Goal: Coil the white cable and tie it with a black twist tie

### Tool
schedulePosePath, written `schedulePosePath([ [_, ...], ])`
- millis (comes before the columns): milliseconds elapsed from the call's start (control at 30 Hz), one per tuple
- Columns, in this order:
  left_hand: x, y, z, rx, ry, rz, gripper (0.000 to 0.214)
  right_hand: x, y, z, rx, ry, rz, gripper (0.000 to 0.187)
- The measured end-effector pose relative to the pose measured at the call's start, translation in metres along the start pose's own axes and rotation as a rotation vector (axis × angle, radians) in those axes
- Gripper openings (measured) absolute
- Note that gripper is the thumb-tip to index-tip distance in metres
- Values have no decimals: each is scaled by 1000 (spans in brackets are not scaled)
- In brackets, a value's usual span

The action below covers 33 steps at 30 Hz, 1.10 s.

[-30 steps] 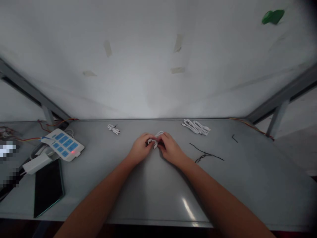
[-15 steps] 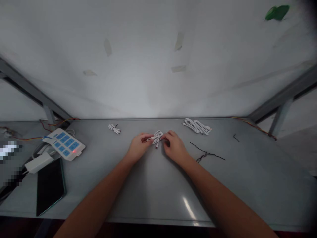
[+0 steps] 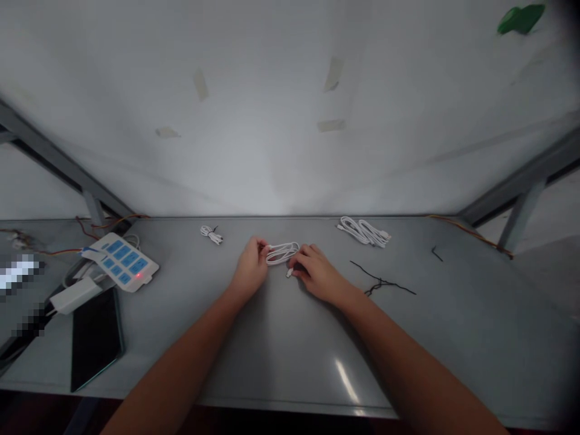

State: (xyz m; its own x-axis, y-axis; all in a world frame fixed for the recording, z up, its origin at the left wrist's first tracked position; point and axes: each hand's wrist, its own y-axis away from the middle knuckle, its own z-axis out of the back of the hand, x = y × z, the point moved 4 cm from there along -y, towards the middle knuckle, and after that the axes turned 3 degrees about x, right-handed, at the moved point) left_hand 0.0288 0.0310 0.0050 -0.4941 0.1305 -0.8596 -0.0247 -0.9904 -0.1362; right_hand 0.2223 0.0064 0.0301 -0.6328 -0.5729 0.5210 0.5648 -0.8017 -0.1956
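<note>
wall (image 3: 272, 121): pale, taped | table (image 3: 294, 350): grey, glossy | light: dim

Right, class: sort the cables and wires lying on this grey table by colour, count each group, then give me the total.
White cable bundles: 3, the held cable between left hand and right hand, the small bundle, the large bundle.
Black wires: 2, the long tangled wire, the short piece.
Total: 5

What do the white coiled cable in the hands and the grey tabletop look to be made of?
White coiled cable: likely plastic-sheathed, smooth; it bends in soft loops between the left hand and right hand. Grey tabletop: smooth and semi-glossy, perhaps coated metal or laminate; it shows a bright streak of reflected light.
</note>
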Motion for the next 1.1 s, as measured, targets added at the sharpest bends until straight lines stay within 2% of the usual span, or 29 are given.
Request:
schedulePosePath([
  [167, 3, -3, 2, 14, 121, 16, 4, 1, 2, 1, 38, -29, 4, 9],
  [367, 2, -7, 11, 10, 138, 17, 20, 5, 4, 0, 48, -21, 65, 13],
  [533, -4, -8, 12, 82, 194, 8, 25, 6, 4, -3, 34, -54, 79, 16],
  [633, -9, -6, 11, 129, 165, -29, 29, 5, 5, -3, 10, -77, 69, 17],
  [733, -15, -3, 10, 160, 60, -69, 21, 0, 6, -2, -32, -139, 35, 15],
  [833, -21, 1, 11, 161, -50, -134, 14, -11, 6, 5, -177, -189, -73, 12],
  [933, -27, 4, 12, 144, -129, -219, 11, -20, 6, 11, -316, -100, -130, 15],
  [1000, -30, 7, 12, 139, -161, -295, 9, -23, 4, 10, -322, -49, -122, 23],
  [1100, -35, 11, 8, 143, -170, -405, 9, -26, 0, 4, -253, -37, -95, 30],
])
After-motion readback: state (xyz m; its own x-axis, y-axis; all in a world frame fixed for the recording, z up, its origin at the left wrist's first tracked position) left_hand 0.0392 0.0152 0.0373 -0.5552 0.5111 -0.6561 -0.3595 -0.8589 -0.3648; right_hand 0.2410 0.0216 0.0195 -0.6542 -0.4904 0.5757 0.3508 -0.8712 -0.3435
